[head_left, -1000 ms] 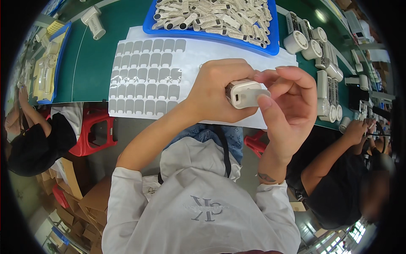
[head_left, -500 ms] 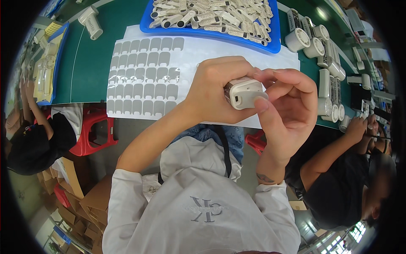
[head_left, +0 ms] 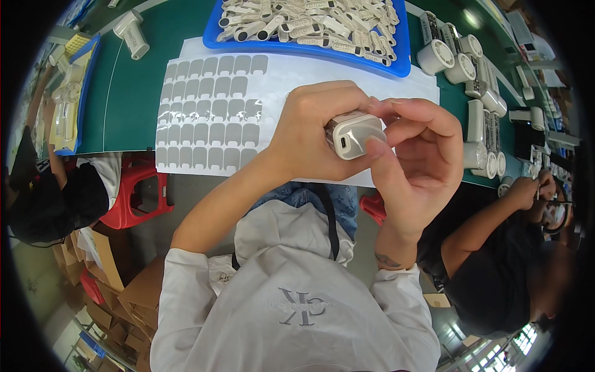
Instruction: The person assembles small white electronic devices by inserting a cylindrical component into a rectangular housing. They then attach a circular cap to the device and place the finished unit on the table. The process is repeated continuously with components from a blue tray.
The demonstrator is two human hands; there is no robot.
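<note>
With our left hand (head_left: 313, 133) wrapped around the small white housing (head_left: 354, 133) and our right hand (head_left: 415, 158) thumb-pressing its near end above the sticker sheet (head_left: 211, 118), we risk it slipping or creasing any film.

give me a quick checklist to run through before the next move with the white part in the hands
1. Part held firmly: ok. The left hand wraps the small white part.
2. Second hand in place: ok. The right hand has its thumb on the part's front face.
3. Port end visible: ok, it faces the camera.
4. Sticker on the part: cannot tell, the fingers cover most of it.
5. Sticker supply: ok. The sticker sheet on the green table has many grey stickers left.
6. Parts supply: ok. The blue tray is full.
</note>
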